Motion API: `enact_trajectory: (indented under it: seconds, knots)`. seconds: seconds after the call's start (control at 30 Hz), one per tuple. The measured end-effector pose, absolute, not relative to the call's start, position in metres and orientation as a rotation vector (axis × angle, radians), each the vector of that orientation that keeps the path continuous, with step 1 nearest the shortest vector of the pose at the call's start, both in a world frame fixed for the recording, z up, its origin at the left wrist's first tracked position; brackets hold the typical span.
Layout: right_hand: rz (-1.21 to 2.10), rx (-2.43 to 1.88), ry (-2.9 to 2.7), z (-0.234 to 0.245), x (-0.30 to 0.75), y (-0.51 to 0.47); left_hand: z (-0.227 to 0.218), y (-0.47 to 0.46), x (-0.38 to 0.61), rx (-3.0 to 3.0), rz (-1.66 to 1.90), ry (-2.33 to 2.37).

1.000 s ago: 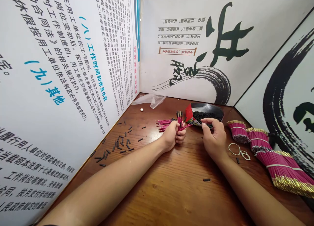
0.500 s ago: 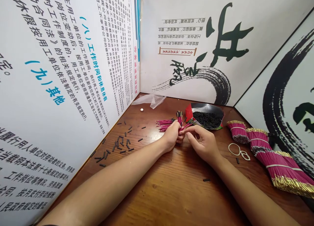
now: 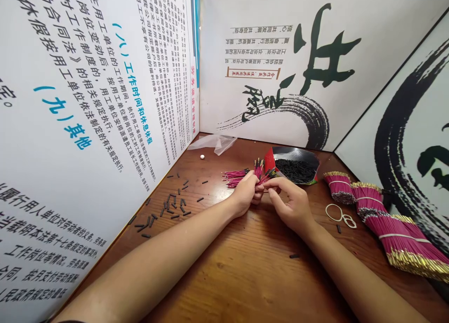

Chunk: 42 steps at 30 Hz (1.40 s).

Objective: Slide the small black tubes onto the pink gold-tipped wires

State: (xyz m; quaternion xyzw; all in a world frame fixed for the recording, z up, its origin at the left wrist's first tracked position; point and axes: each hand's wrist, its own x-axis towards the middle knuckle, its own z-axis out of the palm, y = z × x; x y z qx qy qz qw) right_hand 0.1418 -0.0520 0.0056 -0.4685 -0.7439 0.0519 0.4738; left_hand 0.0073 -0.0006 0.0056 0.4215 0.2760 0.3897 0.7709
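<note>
My left hand (image 3: 246, 193) is closed round a small bunch of thin pink wires (image 3: 258, 169) whose black-capped ends stand up above the fist. My right hand (image 3: 289, 202) is right beside it, thumb and forefinger pinched at one of the wires near my left fingers; what sits in the pinch is too small to make out. More loose pink wires (image 3: 234, 177) lie on the wooden table behind my left hand. An open red and black bag (image 3: 295, 166) full of small black tubes lies just behind my right hand.
Tied bundles of pink wires with gold ends (image 3: 386, 219) lie at the right. Rubber bands (image 3: 339, 215) sit next to them. Several black tubes (image 3: 169, 208) are scattered at the left near a printed panel. A clear plastic bag (image 3: 214, 142) lies in the back corner.
One second ago my right hand was at the bag of black tubes. It has moved left to my left hand and now pinches at the wires. My left hand stayed in place.
</note>
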Motion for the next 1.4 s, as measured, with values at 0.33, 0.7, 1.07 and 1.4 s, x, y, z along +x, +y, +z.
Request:
enact_trajectory:
  seconds: [0.33, 0.7, 1.07, 1.4]
  knots:
    - [-0.240, -1.591, -1.960, -0.011, 0.164, -0.036, 0.008, 0.008, 0.000, 0.732, 0.978, 0.486]
    - [-0.209, -1.552, -2.151, -0.018, 0.175, -0.030, 0.006, 0.017, -0.005, 0.697, 1.231, 0.653]
    - [0.465, -1.423, -1.639, -0.012, 0.159, -0.027, 0.011, 0.012, -0.007, 0.745, 1.305, 0.653]
    - [1.343, -1.151, -0.847, 0.004, 0.122, -0.038, 0.006, 0.002, 0.009, 0.978, 1.089, 0.696]
